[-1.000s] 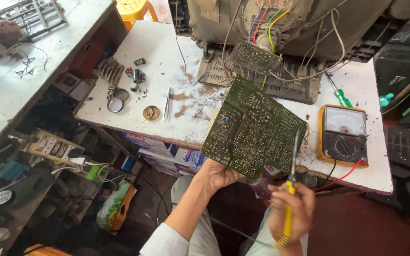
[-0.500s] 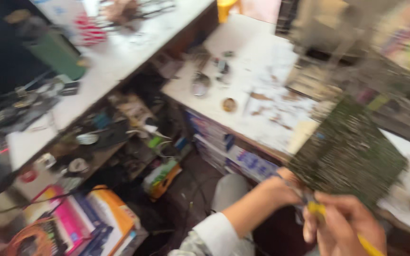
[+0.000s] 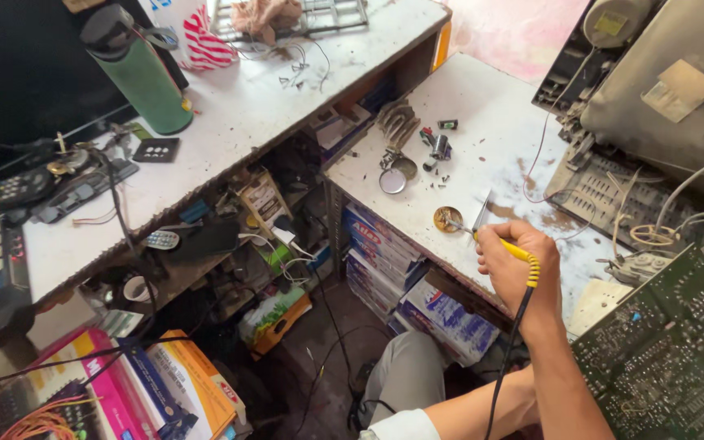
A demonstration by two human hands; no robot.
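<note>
Dipping a yellow-handled soldering iron (image 3: 505, 247) into a small round brass tin (image 3: 447, 218) near the white worktop's (image 3: 482, 98) front edge, the right hand (image 3: 515, 269) grips it firmly; the green circuit board (image 3: 670, 358) waits unsoldered, left hand unseen.

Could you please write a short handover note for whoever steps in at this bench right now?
Right hand: grips the yellow-handled soldering iron, its tip at the small round brass-coloured tin on the white, stained workbench.
Left hand: out of view; the forearm reaches toward the green printed circuit board, which sits at the lower right, solder side up.
A round metal lid and small loose parts lie further back on the bench.
Done: the iron's tip is at the tin.
Left: the iron is not yet on the board.
</note>
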